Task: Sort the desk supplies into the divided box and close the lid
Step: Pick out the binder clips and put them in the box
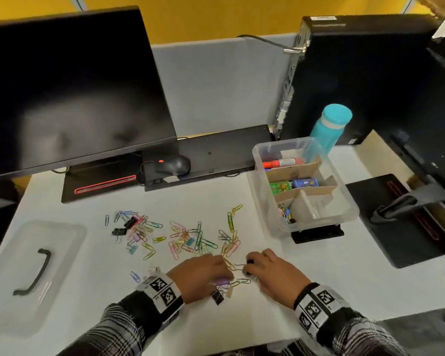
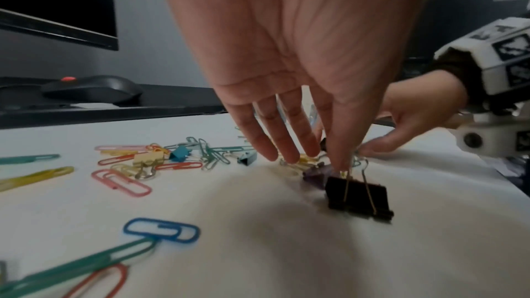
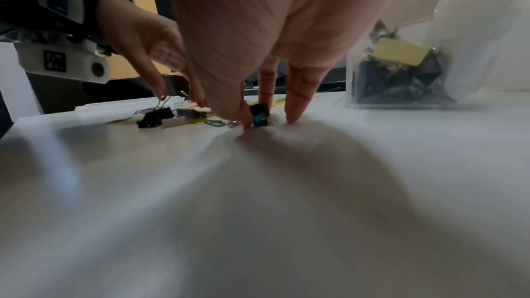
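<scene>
Big dark monitor (image 1: 70, 86) and a computer tower (image 1: 365, 78) crowd the desk; divided box (image 1: 350, 209) sits right, lid (image 1: 31, 265) off left. Left hand (image 1: 199, 274) pinches a black binder clip (image 2: 358, 198); right hand (image 1: 272, 272) pinches another clip (image 3: 259, 113) among scattered paperclips (image 1: 190, 237).

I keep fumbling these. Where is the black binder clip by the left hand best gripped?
By its wire handles, from above. The black binder clip lies flat, and its handles rise to where the left hand meets them; thumb and finger can pinch those.
</scene>
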`<state>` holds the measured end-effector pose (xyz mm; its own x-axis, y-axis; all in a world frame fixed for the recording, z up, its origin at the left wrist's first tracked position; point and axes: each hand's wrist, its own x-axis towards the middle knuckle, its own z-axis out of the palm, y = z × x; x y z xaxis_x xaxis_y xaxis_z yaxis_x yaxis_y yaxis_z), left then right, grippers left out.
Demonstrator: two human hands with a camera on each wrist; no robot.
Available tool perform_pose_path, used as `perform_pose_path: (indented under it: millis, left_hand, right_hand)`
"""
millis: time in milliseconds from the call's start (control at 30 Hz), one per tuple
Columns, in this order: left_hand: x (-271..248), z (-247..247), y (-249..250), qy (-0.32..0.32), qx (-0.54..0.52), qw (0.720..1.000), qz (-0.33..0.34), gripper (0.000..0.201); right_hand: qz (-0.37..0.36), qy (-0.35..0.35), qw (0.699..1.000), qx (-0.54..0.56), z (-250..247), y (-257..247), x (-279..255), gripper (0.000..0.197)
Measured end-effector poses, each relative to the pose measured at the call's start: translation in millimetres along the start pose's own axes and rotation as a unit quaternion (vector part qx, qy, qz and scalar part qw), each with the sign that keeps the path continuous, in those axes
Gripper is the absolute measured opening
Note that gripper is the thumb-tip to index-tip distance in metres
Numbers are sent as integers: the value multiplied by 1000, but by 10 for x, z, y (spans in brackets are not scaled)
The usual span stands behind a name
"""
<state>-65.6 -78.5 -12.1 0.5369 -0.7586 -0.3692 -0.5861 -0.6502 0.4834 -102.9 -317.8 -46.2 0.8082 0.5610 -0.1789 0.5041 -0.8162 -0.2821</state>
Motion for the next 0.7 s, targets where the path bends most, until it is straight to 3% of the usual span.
perform_pose_path:
  millis: [133, 333, 567, 700]
  left_hand:
    - [44, 23, 8, -10, 48, 999, 15, 30]
    - [110, -8, -44, 10, 104, 994, 43, 27]
    - [53, -45, -207, 76, 113, 990, 26, 21]
    - [-73, -205, -220, 89, -11, 995, -37, 14]
  right_hand:
    - [42, -17, 998, 46, -68, -29, 114, 37]
    - [93, -65, 992, 61, -151, -115, 184, 40]
    - [131, -79, 987, 43, -114, -198, 294, 44]
    - [168, -60, 980, 93, -118, -197, 337, 45]
